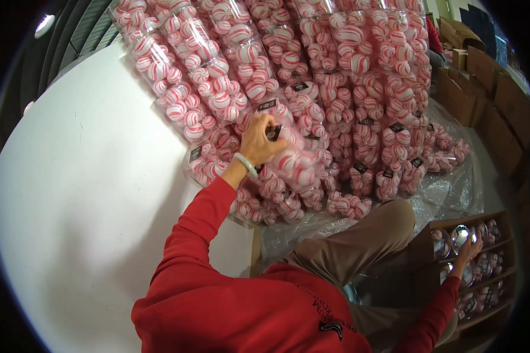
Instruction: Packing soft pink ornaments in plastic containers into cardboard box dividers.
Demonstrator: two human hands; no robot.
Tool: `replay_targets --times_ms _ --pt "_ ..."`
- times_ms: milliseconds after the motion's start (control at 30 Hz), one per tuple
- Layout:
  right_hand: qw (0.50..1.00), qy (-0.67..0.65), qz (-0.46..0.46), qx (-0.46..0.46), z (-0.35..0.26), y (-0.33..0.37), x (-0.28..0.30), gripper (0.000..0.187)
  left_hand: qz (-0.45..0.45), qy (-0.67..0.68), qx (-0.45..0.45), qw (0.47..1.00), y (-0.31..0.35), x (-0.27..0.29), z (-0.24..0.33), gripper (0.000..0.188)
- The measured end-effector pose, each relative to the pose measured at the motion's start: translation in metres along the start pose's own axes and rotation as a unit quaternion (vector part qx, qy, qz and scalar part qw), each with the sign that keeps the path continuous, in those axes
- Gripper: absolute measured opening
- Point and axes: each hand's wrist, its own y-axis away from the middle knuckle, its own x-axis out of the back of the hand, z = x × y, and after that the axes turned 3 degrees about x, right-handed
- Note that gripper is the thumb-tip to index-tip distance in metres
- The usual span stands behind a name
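My left hand [262, 141], with a pale bangle at its wrist, is closed round the black-labelled end of a clear tube of red-and-white striped balls [297, 165]. That tube is smeared by motion and tilts down to the right, in front of a large stack of similar tubes [347, 100]. Far to the right, my right hand [469, 249] reaches into a cardboard box [421, 250]. Its fingers close on a round container with a shiny silver end [460, 236]. Several more filled tubes stand in rows between the box's dividers.
A wide white surface [70, 165] lies to the left of the stack. Clear plastic sheeting [453, 191] spreads under the tubes at the right. Brown cartons [483, 76] stand at the far right, and part of another person in red [434, 41] shows behind the stack.
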Motion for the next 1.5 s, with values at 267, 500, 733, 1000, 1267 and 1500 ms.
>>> replay_targets --times_ms 267,500,733,1000,1267,1500 --pt "0.995 -0.092 -0.007 0.032 -0.012 0.0 0.016 0.042 0.127 0.179 -0.02 0.975 -0.053 0.039 0.034 0.053" --pt "0.985 -0.161 0.036 0.052 -0.058 0.004 0.059 0.047 0.005 0.484 -0.036 0.874 -0.087 0.015 0.123 0.045" --pt "0.942 -0.281 0.167 -0.078 -0.192 -0.006 0.2 0.043 -0.157 0.636 -0.144 0.742 -0.084 -0.041 0.29 0.042" --pt "0.854 -0.283 0.419 -0.128 -0.161 0.025 0.369 0.034 -0.14 0.662 -0.396 0.62 0.042 -0.117 0.488 0.053" --pt "0.949 -0.137 0.198 -0.205 -0.134 0.091 0.373 0.034 -0.138 0.585 -0.591 0.538 0.179 -0.165 0.52 0.057" --pt "0.949 0.023 -0.298 -0.103 -0.003 0.15 0.268 0.039 -0.303 0.347 -0.7 0.546 0.204 -0.208 0.486 0.045"
